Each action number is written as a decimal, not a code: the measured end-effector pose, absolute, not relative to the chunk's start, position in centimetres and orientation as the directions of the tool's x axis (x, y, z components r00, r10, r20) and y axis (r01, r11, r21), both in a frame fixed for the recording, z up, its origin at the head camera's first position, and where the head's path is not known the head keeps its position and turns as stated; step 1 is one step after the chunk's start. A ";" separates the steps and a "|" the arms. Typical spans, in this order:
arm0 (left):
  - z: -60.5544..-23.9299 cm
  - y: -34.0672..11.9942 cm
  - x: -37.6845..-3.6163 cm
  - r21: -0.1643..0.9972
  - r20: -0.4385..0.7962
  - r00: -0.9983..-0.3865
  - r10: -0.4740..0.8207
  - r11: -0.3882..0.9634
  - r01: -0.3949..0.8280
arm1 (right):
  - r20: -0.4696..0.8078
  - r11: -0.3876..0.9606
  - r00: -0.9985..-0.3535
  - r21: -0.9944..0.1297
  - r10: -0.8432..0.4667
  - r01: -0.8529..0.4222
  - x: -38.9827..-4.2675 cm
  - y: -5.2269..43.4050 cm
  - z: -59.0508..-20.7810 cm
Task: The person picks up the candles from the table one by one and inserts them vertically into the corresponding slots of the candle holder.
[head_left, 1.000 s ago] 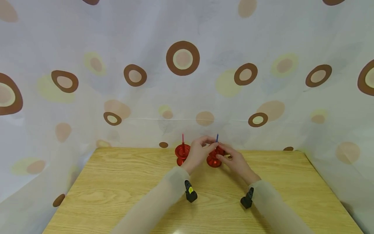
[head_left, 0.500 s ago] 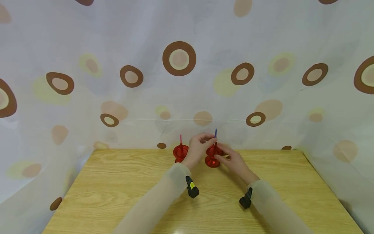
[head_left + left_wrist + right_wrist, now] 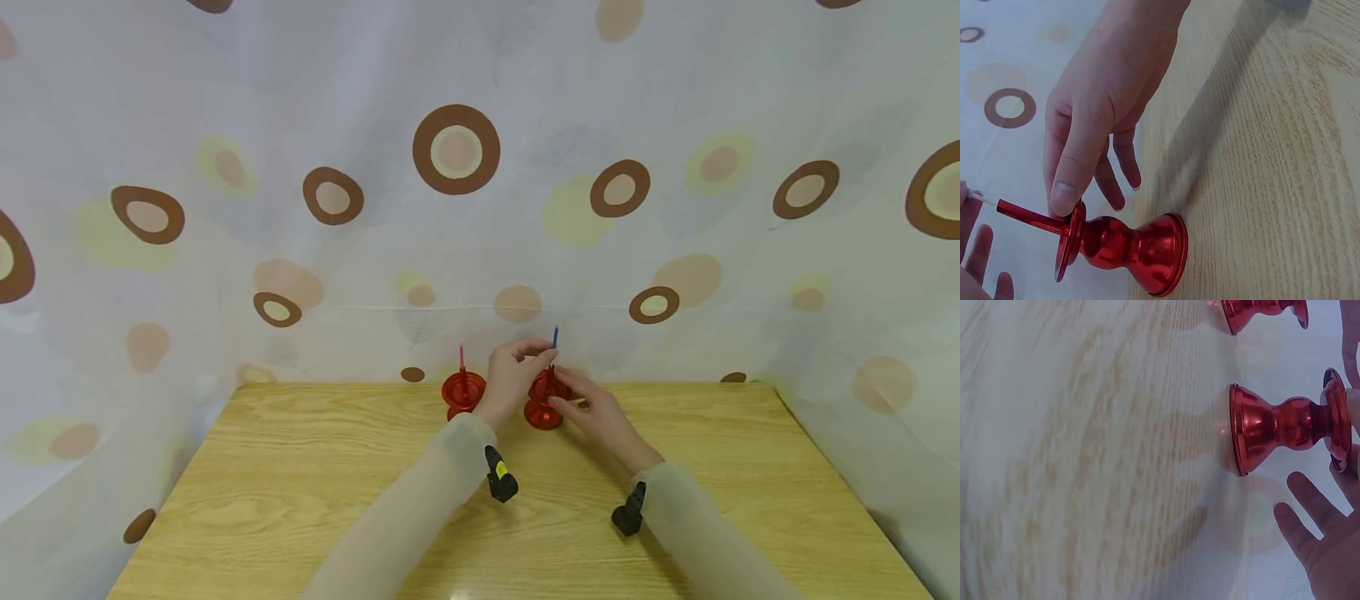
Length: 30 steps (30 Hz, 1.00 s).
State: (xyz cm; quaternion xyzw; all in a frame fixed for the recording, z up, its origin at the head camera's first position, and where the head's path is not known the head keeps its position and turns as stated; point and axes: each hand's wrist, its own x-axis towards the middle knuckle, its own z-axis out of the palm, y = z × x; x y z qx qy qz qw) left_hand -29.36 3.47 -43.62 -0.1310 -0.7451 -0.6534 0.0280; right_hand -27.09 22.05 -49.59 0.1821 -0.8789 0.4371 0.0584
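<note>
My left hand pinches a thin blue candle above a red metal candle holder. In the left wrist view, the candle's white lower end is right at the mouth of the holder's upright tube. My right hand holds the holder's dish by its rim, thumb on the near side; its lower fingers are spread apart. The holder's base stands on the table. Left of it, partly behind my left wrist, a matching red holder bears a pink candle.
Both holders stand near the back edge of a wood-grain table. Right behind it hangs a pale curtain with brown ring patterns, which also runs along both sides. Each wrist wears a small black camera.
My left hand has risen a little with the blue candle, whose tip now stands higher above the holder. My right hand has kept its hold on the dish. The head view has shifted slightly.
</note>
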 end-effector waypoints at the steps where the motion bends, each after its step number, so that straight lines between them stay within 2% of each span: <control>1: -43.7 3.5 -29.4 0.969 0.206 -0.966 0.156 0.107 0.223 | 0.260 0.549 -0.927 -0.749 -0.270 -0.370 -27.1 22.0 -49.6; 24: -45.1 3.6 -29.7 0.967 0.196 -0.968 0.154 0.134 0.217 | 0.271 0.540 -0.922 -0.750 -0.277 -0.382 -27.3 22.0 -50.0; 30: -45.3 3.6 -29.6 0.976 0.156 -0.975 0.158 0.130 0.177 | 0.276 0.543 -0.919 -0.744 -0.282 -0.390 -27.1 22.0 -49.7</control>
